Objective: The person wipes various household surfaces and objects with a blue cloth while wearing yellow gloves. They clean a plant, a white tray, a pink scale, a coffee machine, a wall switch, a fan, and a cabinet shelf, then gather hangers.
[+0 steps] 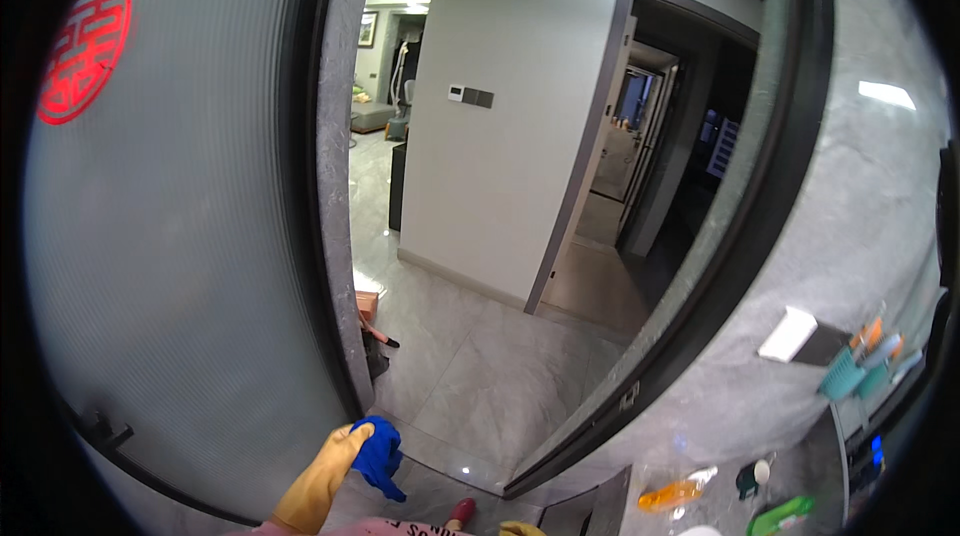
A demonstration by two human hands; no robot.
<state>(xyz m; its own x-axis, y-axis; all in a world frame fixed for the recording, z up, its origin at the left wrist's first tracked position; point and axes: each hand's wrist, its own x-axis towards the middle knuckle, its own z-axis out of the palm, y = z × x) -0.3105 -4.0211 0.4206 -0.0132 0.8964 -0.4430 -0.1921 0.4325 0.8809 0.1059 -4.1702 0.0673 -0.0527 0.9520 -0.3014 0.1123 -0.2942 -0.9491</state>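
My left hand [349, 442], in a yellowish rubber glove, holds a bunched blue cloth [380, 457] whose loose end hangs down. It is near the foot of the dark door frame, beside a ribbed glass door [187, 236]. Only a small yellow-gloved part of my right hand [521, 528] shows at the bottom edge; its fingers and anything in them are hidden. Ahead lies a doorway with a grey tiled floor [487, 378]. One red shoe [463, 511] is visible below me.
On the right, a counter carries an orange bottle [670, 495], a green item [780, 516] and a small dark container [748, 483]. Teal utensil holders [844, 375] hang on the wall above. A dark door track [592, 442] edges the opening. Past the left jamb stands a box [367, 305].
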